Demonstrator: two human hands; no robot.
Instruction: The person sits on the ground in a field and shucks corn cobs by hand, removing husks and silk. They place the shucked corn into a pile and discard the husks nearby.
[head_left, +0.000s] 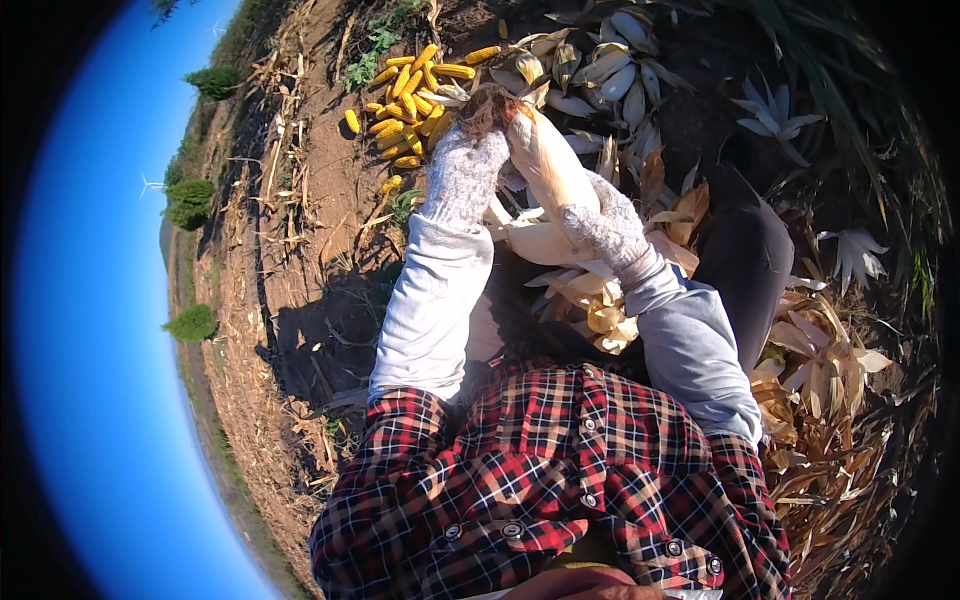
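In front of me is an ear of corn (551, 161) in its pale, dry husk, slanting with its tip up and to the left. My right hand (611, 217), in a knitted glove, grips its lower end. At the tip, my left hand (466, 169), gloved the same way, closes around a tuft of brown corn silk (486, 109); its fingertips are hidden. Just beyond the left hand lies a heap of bare yellow corn cobs (405, 101). Loose pale husks (544, 244) hang below the ear, between my forearms.
Unhusked corn ears (619, 71) are piled on the soil at top right. Empty husks (821, 341) and dry leaves cover the ground by my right side. My dark-trousered knee (750, 247) is beside the right forearm. Stalk stubble (281, 150) runs along the left.
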